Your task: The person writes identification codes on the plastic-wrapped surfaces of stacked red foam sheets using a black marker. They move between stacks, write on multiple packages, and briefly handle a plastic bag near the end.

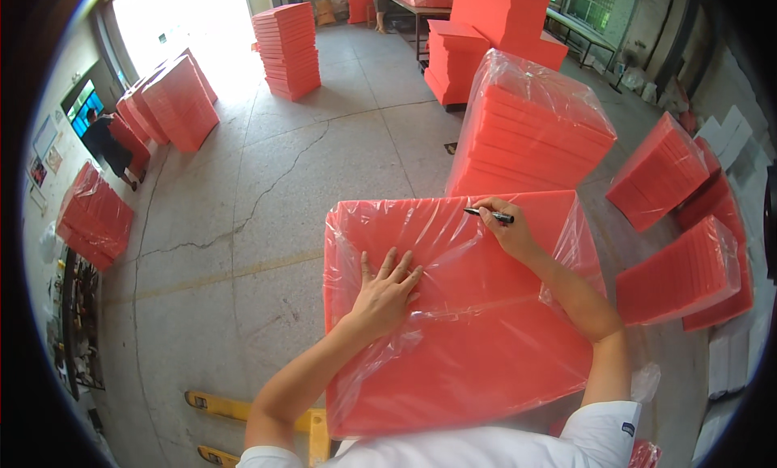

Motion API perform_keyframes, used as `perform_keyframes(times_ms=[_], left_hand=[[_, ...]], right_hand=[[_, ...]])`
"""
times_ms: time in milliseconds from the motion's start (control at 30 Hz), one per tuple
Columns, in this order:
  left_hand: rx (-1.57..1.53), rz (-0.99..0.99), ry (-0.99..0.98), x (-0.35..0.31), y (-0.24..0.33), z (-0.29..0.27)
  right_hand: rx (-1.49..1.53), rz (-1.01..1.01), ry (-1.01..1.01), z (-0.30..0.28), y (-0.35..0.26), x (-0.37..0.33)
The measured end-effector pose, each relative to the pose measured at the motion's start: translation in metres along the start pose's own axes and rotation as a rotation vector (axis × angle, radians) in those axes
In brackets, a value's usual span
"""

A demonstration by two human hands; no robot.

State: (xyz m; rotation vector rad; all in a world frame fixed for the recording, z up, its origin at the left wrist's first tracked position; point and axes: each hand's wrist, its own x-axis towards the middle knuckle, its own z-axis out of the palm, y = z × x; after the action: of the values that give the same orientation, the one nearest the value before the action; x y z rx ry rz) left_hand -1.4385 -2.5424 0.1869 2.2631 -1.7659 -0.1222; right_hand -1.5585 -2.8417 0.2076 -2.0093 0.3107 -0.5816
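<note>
Head view: pen point(500, 217) poised over a red block point(486, 359) under clear plastic point(453, 315)

The covering looks done, at least on the side that faces up: the clear plastic lies over the whole upper face of the block, creased at the corners and crossed by a fold near the middle. The block is directly in front of the person, filling the lower middle of the view, with the yellow forks point(222, 405) of a pallet truck low on its left.

The pen work seems at an early point, or between strokes — no finished mark can be made out on the clear plastic. The right hand point(506, 231) pinches the pen between thumb and fingers near the far edge; whether its tip touches is too small to tell. The left hand point(382, 299) grasps nothing: its fingers are spread, palm down, flat on the clear plastic.

Around the room, progress looks uneven. A big stack point(530, 136) just beyond the block is already covered — so is a smaller bundle point(660, 172) to the right — while a tall pile point(287, 55) near the bright doorway appears bare.
</note>
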Motion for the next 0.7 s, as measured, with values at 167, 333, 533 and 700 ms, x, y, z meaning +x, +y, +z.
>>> perform_keyframes(times_ms=[167, 333, 533, 700], left_hand=[[0.005, 0.014, -0.006, 0.006, 0.004, -0.002], [-0.018, 0.001, -0.020, 0.002, 0.003, -0.003], [0.002, 0.011, -0.023, 0.002, 0.004, 0.001], [-0.020, 0.014, -0.006, 0.000, 0.002, 0.003]], right_hand=[[-0.221, -0.135, 0.018, 0.004, 0.008, 0.002], [-0.132, -0.055, 0.052, 0.007, 0.004, 0.003], [-0.127, -0.087, -0.033, -0.005, 0.005, -0.007], [-0.174, -0.004, 0.069, -0.002, -0.003, -0.008]])
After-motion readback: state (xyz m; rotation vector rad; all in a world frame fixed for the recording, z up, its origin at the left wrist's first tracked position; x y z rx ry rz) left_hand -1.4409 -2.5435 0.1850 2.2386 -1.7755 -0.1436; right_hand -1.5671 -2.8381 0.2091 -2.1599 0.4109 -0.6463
